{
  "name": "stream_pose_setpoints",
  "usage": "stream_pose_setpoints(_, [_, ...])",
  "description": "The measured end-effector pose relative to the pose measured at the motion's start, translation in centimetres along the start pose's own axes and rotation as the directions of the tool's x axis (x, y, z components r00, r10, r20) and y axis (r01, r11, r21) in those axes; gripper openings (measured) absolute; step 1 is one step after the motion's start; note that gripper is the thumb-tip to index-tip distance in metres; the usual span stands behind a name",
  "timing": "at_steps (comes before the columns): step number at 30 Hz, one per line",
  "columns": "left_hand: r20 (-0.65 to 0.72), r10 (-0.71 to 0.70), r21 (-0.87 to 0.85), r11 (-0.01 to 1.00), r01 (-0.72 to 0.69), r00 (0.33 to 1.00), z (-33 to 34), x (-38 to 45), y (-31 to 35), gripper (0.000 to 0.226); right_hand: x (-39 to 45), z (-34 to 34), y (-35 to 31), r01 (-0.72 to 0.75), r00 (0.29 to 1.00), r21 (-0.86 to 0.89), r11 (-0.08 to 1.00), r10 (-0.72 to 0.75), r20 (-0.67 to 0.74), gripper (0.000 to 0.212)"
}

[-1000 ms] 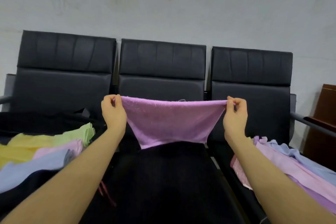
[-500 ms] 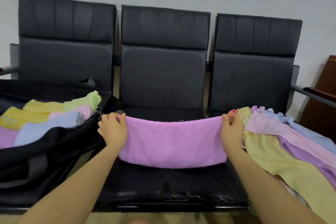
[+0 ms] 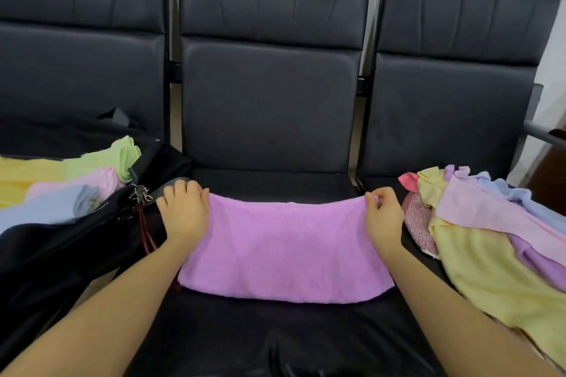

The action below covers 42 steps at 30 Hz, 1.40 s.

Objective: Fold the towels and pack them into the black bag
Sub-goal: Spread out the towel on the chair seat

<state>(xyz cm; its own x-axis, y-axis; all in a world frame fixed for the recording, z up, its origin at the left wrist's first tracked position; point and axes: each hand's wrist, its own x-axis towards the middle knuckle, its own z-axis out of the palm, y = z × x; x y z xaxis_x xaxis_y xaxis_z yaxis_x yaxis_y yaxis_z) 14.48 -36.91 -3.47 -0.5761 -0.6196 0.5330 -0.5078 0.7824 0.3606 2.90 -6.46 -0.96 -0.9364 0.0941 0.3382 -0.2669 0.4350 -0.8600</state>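
Left hand (image 3: pixel 183 214) and right hand (image 3: pixel 382 217) each pinch a far corner of the purple towel (image 3: pixel 284 248), spread on the middle seat (image 3: pixel 269 184). Black bag (image 3: pixel 61 242) lies left, unfolded towels (image 3: pixel 490 239) right. Uneven release would likely skew the fold.

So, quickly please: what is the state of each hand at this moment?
Left hand: closed, holding the left far corner of the purple towel.
Right hand: closed, pinching the right far corner of the same towel.
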Motion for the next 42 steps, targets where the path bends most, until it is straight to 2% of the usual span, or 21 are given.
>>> stream_pose_setpoints(4, [-0.043,0.081,0.064,0.995,-0.078,0.996,2.2,2.2,-0.3,0.016,2.3,2.1,-0.2,-0.029,1.000,-0.010,1.000,0.029,-0.007,0.012])
stream_pose_setpoints(7, [-0.007,0.123,0.089,0.988,-0.122,0.992,3.4,2.6,0.0,0.017,2.9,3.7,-0.1,-0.036,0.998,-0.123,0.992,0.043,0.046,0.008])
stream_pose_setpoints(8, [0.003,0.141,0.075,0.987,-0.141,0.990,3.7,2.4,0.3,0.019,2.8,4.2,0.2,0.000,0.998,-0.215,0.977,0.015,0.067,0.009])
stream_pose_setpoints(10, [0.036,0.203,0.029,0.978,-0.205,0.978,4.3,1.4,1.0,0.027,2.1,5.1,0.7,0.126,0.986,-0.377,0.918,-0.074,0.148,0.028])
stream_pose_setpoints(12, [0.076,0.298,-0.009,0.955,-0.298,0.952,4.7,0.0,1.9,0.030,0.9,5.6,0.9,0.299,0.940,-0.437,0.848,-0.184,0.287,0.039])
stream_pose_setpoints(14, [0.209,0.339,-0.066,0.941,-0.332,0.917,4.8,-1.9,2.8,0.037,-0.5,5.8,1.5,0.481,0.845,-0.449,0.753,-0.260,0.468,0.042])
stream_pose_setpoints(15, [0.307,0.333,-0.080,0.943,-0.324,0.892,4.7,-2.8,3.2,0.044,-1.2,5.8,1.9,0.541,0.793,-0.461,0.704,-0.243,0.559,0.044])
stream_pose_setpoints(16, [0.402,0.313,-0.069,0.947,-0.313,0.860,4.7,-3.7,3.4,0.052,-1.9,5.6,2.4,0.574,0.750,-0.491,0.655,-0.180,0.636,0.051])
stream_pose_setpoints(19, [0.647,0.221,0.039,0.946,-0.320,0.730,4.2,-5.9,2.9,0.057,-3.5,4.7,3.8,0.652,0.664,-0.580,0.489,0.002,0.748,0.097])
stream_pose_setpoints(20, [0.687,0.203,0.052,0.944,-0.326,0.697,3.8,-6.5,2.7,0.057,-3.9,4.3,4.0,0.660,0.654,-0.596,0.457,0.039,0.755,0.099])
stream_pose_setpoints(23, [0.751,0.180,0.059,0.940,-0.336,0.635,2.4,-8.0,2.2,0.057,-5.4,3.1,3.7,0.661,0.644,-0.614,0.432,0.092,0.759,0.062])
stream_pose_setpoints(30, [0.851,0.106,0.082,0.941,-0.328,0.514,-0.9,-10.1,1.9,0.061,-8.4,0.4,3.1,0.648,0.603,-0.611,0.454,0.185,0.776,0.056])
stream_pose_setpoints(31, [0.847,0.081,0.098,0.947,-0.305,0.525,-1.5,-10.1,2.0,0.061,-8.5,0.2,2.8,0.635,0.602,-0.619,0.462,0.205,0.772,0.056])
stream_pose_setpoints(34, [0.756,-0.030,0.185,0.968,-0.169,0.653,-2.9,-10.0,1.9,0.061,-8.7,0.1,1.8,0.597,0.621,-0.641,0.483,0.227,0.750,0.056])
stream_pose_setpoints(37, [0.636,-0.096,0.272,0.956,-0.106,0.766,-3.5,-9.9,1.3,0.055,-9.4,0.4,1.2,0.583,0.664,-0.616,0.530,0.126,0.737,0.051])
stream_pose_setpoints(39, [0.573,-0.092,0.274,0.958,-0.084,0.814,-3.6,-10.1,1.1,0.053,-9.6,0.5,1.3,0.606,0.645,-0.578,0.546,0.088,0.759,0.050])
stream_pose_setpoints(42, [0.526,-0.062,0.246,0.966,-0.083,0.848,-3.1,-10.4,0.7,0.055,-9.4,0.4,1.5,0.629,0.621,-0.553,0.546,0.075,0.780,0.050])
